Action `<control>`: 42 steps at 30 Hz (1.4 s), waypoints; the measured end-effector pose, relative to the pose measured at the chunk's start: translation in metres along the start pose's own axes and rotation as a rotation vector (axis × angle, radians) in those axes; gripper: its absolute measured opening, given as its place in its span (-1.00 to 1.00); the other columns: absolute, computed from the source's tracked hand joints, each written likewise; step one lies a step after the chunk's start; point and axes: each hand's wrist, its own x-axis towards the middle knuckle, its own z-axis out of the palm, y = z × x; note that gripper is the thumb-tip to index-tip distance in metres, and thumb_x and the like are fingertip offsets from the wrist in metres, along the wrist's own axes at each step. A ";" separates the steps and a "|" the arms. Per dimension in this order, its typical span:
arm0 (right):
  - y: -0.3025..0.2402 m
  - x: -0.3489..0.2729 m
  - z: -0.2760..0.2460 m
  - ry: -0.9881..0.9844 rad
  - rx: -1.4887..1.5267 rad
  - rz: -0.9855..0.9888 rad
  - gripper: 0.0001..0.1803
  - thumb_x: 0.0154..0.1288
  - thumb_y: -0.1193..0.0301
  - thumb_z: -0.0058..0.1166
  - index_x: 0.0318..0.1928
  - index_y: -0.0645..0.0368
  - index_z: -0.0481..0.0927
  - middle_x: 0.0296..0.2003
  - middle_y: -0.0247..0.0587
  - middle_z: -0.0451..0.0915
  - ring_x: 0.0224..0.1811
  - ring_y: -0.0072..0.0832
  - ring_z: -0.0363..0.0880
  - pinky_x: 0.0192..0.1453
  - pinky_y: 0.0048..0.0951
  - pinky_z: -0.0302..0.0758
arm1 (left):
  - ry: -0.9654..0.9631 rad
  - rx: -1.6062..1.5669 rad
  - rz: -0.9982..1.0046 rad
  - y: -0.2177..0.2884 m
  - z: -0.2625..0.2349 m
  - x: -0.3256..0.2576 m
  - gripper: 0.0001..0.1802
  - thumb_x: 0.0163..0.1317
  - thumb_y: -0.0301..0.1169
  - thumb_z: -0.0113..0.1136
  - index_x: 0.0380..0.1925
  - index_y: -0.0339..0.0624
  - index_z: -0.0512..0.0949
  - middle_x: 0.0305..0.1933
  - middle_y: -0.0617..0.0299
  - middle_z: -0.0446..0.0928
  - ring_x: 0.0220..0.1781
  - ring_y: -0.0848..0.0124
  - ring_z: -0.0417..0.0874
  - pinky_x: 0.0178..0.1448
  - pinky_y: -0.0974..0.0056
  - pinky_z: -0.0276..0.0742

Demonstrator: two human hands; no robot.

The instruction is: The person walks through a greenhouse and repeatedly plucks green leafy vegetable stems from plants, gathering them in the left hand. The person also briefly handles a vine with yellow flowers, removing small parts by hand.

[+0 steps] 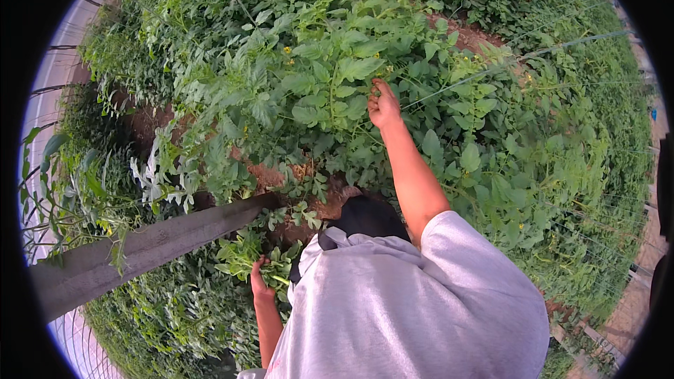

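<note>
In front of me stands a leafy tomato plant with small yellow flowers. My right hand reaches into its upper leaves, fingers curled closed beside a flower cluster. What lies between those fingers is too small to make out. Low at my left side, my left hand is closed around a bunch of picked green shoots, their pale stems pointing toward my body. Part of that bunch is hidden behind my grey shirt.
A grey concrete post slants in from the left, close to my left hand. Thin green strings run across the plants on the right. Dense plants crowd all round, with brown soil showing between rows. Clear sheeting with ribs edges the far left.
</note>
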 end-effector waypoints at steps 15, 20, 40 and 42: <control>-0.098 0.125 0.108 -0.065 -1.422 -0.221 -0.65 0.38 0.38 0.06 0.09 0.30 0.56 -0.13 -0.13 0.65 -0.26 -0.34 0.59 -0.25 -0.23 0.47 | 0.047 -0.155 -0.072 -0.050 -0.026 0.005 -0.74 0.31 -0.26 0.21 -0.07 -0.11 0.59 -0.26 0.29 0.58 -0.14 0.29 0.60 0.07 0.11 0.56; -0.096 0.178 0.117 -0.167 -1.310 0.153 -0.66 0.47 0.25 -0.04 0.12 0.14 0.52 -0.16 -0.11 0.66 -0.36 -0.26 0.57 -0.33 -0.14 0.48 | 0.064 -0.205 -0.089 -0.056 -0.031 0.004 -0.75 0.28 -0.32 0.21 -0.08 -0.14 0.57 -0.30 0.27 0.59 -0.17 0.27 0.61 0.03 0.12 0.59; -0.038 0.183 0.088 -0.226 -0.639 -0.029 -0.62 0.45 0.11 -0.02 0.03 0.14 0.54 -0.12 -0.18 0.60 -0.22 -0.27 0.58 -0.21 -0.09 0.50 | 0.066 -0.113 -0.067 -0.053 -0.015 0.014 -0.64 0.25 -0.25 0.22 0.00 -0.15 0.55 -0.25 0.24 0.59 -0.16 0.23 0.60 0.05 0.06 0.58; -0.032 0.186 0.086 -0.208 -0.574 -0.081 -0.59 0.44 0.09 -0.03 0.01 0.16 0.55 -0.12 -0.16 0.58 -0.20 -0.24 0.54 -0.18 -0.05 0.46 | 0.074 -0.114 -0.068 -0.050 -0.010 0.011 -0.62 0.27 -0.22 0.22 0.03 -0.16 0.55 -0.23 0.24 0.60 -0.15 0.23 0.60 0.07 0.07 0.57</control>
